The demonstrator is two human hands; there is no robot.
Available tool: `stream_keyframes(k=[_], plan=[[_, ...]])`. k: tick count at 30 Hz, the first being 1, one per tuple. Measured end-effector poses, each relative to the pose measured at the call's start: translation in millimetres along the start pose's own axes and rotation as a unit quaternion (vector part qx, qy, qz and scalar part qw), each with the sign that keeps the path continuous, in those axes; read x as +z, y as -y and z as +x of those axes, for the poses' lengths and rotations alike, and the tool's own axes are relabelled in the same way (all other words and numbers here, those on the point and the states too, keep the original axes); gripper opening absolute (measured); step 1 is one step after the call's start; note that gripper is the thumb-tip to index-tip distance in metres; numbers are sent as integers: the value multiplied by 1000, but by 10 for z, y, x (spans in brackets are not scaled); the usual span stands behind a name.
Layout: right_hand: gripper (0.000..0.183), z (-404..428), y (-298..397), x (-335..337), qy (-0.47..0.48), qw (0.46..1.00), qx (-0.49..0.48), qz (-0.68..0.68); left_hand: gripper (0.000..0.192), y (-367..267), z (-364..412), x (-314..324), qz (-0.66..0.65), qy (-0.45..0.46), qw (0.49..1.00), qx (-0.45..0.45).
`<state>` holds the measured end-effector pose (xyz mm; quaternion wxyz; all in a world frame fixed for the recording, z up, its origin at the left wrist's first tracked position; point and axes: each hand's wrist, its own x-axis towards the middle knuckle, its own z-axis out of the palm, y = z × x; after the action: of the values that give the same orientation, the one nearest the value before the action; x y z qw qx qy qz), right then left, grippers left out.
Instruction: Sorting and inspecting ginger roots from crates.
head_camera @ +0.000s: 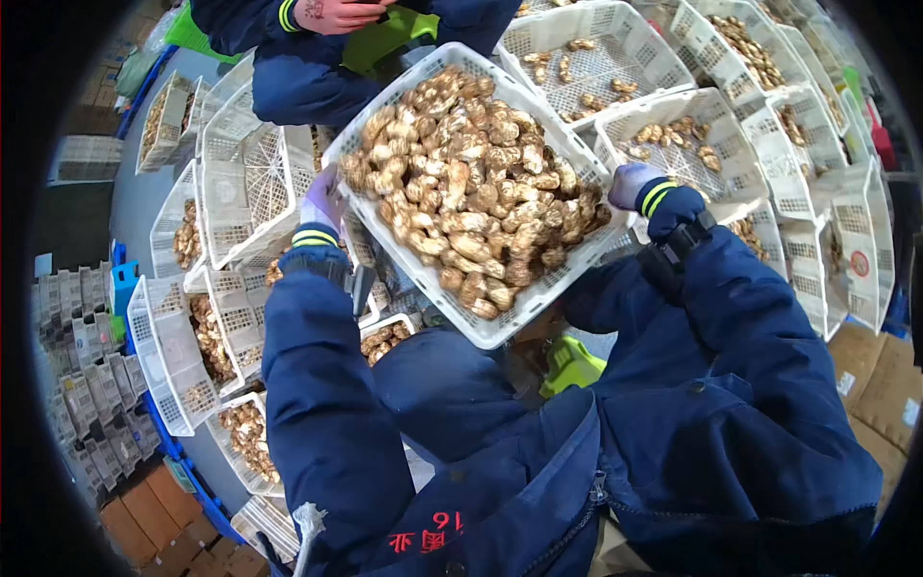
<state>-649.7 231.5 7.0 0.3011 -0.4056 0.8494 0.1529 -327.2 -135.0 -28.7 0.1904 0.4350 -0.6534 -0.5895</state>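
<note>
A white plastic crate [469, 337], heaped with brown-and-cream mushrooms [469, 195], is held up and turned askew in front of me. My left hand [322, 198], in a pale glove, grips its left side near the corner; the fingers are partly hidden by the crate. On the opposite side my right hand [634, 185], gloved too, is closed on the crate's right corner. A small white container of mushrooms [386, 340] stands below the lifted crate, by my knee.
A co-worker [317, 65] sits across from me, close to the crate's far edge. White crates [252, 180] stand at the left, some with mushrooms. More crates [613, 43] stand at the right. A green plastic stool [570, 366] is by my legs; cardboard boxes [876, 386] lie at far right.
</note>
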Motion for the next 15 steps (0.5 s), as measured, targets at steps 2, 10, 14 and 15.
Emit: stream_keyframes(k=[2,10,14,15], plan=[[35,-223,4,121,30,1000,-2,6,48,-431,-9,413,-152,33,980,-125],[31,-258,-29,522,-125,991,-21,34,50,-1855,-1505,499,113,210,971,11],[34,-819,253,161,-238,960,-86,119,47,-2262,-2539,423,-5,221,973,61],[36,-826,272,163,-248,951,-125,134,47,-2328,-2771,504,-33,224,971,70]])
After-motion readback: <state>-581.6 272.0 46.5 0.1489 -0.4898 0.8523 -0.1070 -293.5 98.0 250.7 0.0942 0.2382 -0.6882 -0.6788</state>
